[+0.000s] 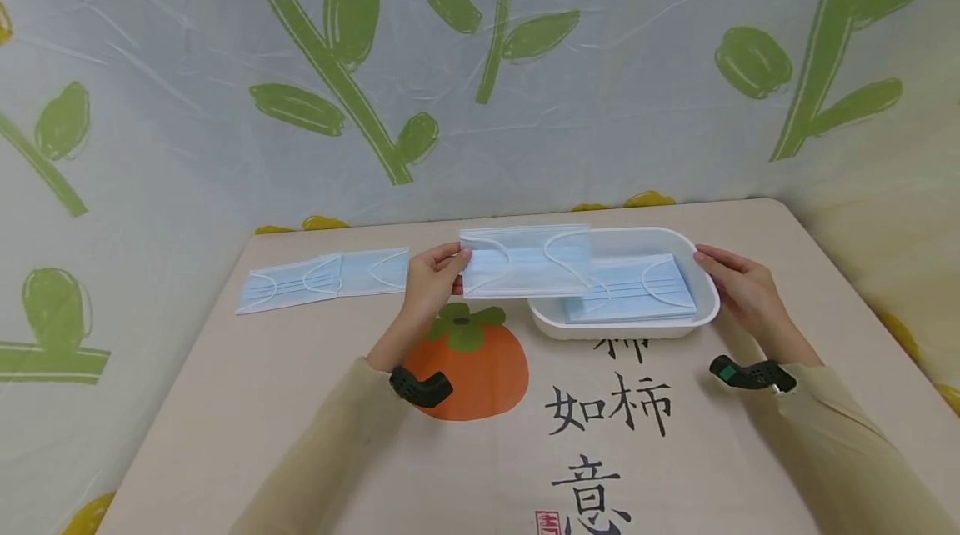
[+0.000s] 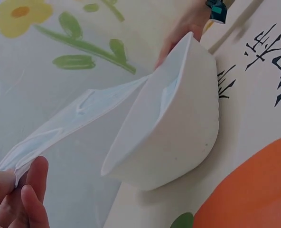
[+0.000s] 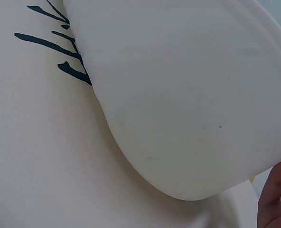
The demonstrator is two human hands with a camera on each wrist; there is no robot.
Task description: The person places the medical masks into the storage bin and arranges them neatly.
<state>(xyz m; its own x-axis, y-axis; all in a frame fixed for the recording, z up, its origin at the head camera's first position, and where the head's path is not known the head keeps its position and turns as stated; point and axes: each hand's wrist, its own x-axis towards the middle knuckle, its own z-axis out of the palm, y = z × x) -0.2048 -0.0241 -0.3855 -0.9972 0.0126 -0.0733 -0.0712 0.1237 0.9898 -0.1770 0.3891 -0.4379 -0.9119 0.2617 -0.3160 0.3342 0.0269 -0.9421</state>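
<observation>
A light blue face mask with white ear loops is pinched at its left end by my left hand. Its right part hangs over the left side of a white plastic tub. Inside the tub lie more face masks, stacked flat; the left wrist view shows only a sliver of them. My right hand holds the tub's right rim. In the right wrist view, some fingers show beside the tub's white wall.
Two overlapping masks lie on the table's left side. The pale table cover bears a printed orange persimmon and black characters. A flowered cloth hangs behind the table. Each wrist wears a dark band.
</observation>
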